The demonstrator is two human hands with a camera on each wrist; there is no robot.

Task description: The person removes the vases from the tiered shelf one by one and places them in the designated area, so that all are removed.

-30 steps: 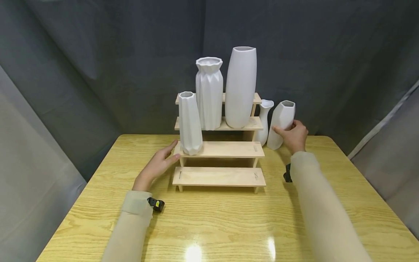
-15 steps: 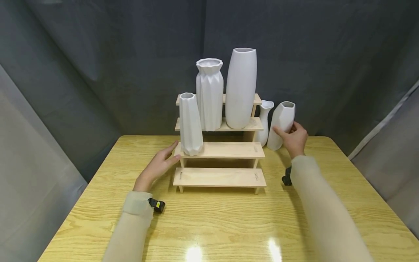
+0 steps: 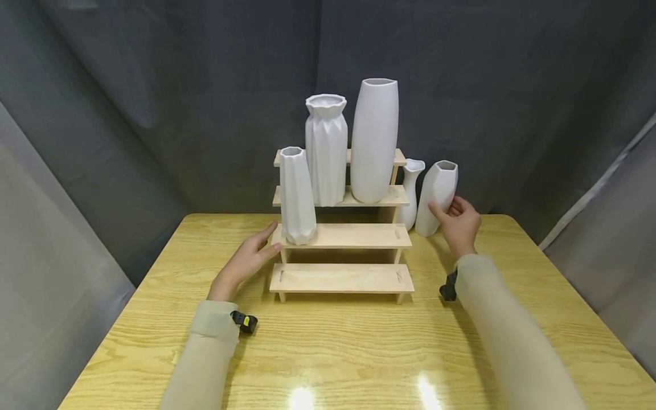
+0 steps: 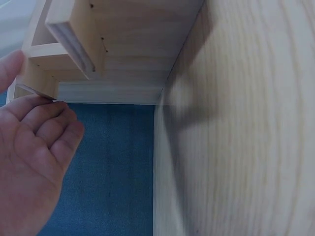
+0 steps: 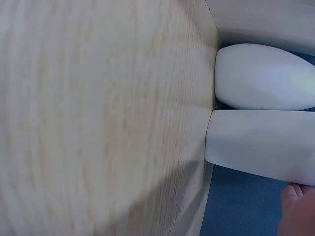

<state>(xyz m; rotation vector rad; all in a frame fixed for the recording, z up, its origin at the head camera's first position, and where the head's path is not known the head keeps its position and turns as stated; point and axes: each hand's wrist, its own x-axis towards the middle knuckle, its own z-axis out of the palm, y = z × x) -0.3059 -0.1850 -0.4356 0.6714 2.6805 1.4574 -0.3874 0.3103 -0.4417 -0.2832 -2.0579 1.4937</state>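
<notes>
In the head view, my right hand [image 3: 459, 225] holds a white faceted vase [image 3: 437, 196] low on its right side, thumb across the front. The vase stands on the table; the right wrist view shows my fingertips [image 5: 294, 189] against its edge. My left hand [image 3: 248, 259] touches the left end of a stepped wooden stand [image 3: 359, 277], fingers extended and thumb apart. Close to those fingers, a slim ribbed vase [image 3: 298, 196] stands on the second step from the front. Behind it, a pleated vase [image 3: 326, 154] and a tall smooth vase [image 3: 376, 142] share a higher step.
A white flared-neck vase [image 3: 410, 196] stands between the stand and the held vase, partly behind the stand. The yellow wood-grain table [image 3: 328, 347] has rounded back corners. Dark cloth [image 3: 230, 102] hangs behind it, with lighter grey cloth at both sides.
The head view has shifted slightly. My right hand has slid a little lower on the faceted vase, which stays in place. My left hand and the other vases have not visibly moved.
</notes>
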